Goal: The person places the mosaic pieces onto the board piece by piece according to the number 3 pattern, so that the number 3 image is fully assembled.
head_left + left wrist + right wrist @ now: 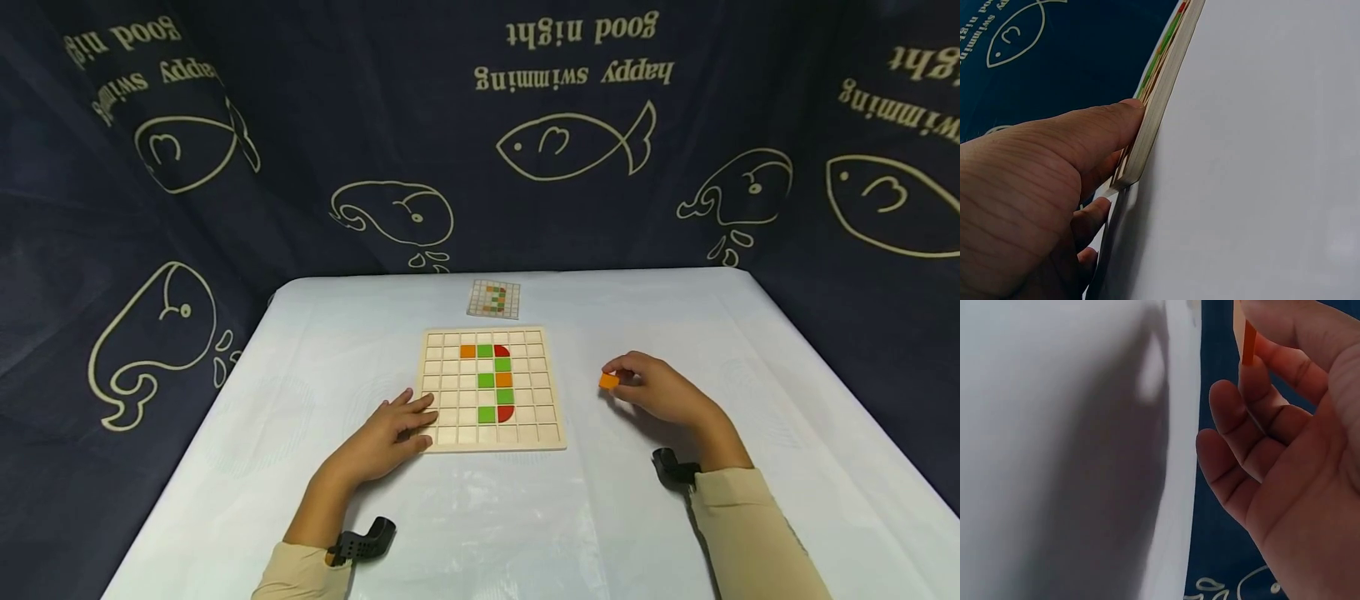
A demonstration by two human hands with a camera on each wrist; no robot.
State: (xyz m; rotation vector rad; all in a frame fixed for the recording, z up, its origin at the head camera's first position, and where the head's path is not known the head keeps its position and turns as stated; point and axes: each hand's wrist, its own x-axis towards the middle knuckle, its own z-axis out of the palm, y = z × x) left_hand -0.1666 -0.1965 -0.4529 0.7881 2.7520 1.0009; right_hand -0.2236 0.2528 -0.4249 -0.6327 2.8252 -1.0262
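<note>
A square wooden grid board lies on the table. Several green tiles, such as the middle one, sit in its cells. Two orange tiles are in it, one at the upper left and one further right. Rounded red pieces sit at the top and bottom. My left hand rests with spread fingers on the board's left edge; the left wrist view has its thumb along the rim. Right of the board, my right hand pinches an orange square tile between thumb and fingers.
Behind the board lies a small pattern card showing a similar coloured figure on a grid. A white cloth covers the table. Dark blue curtains with fish drawings hang around the back and sides.
</note>
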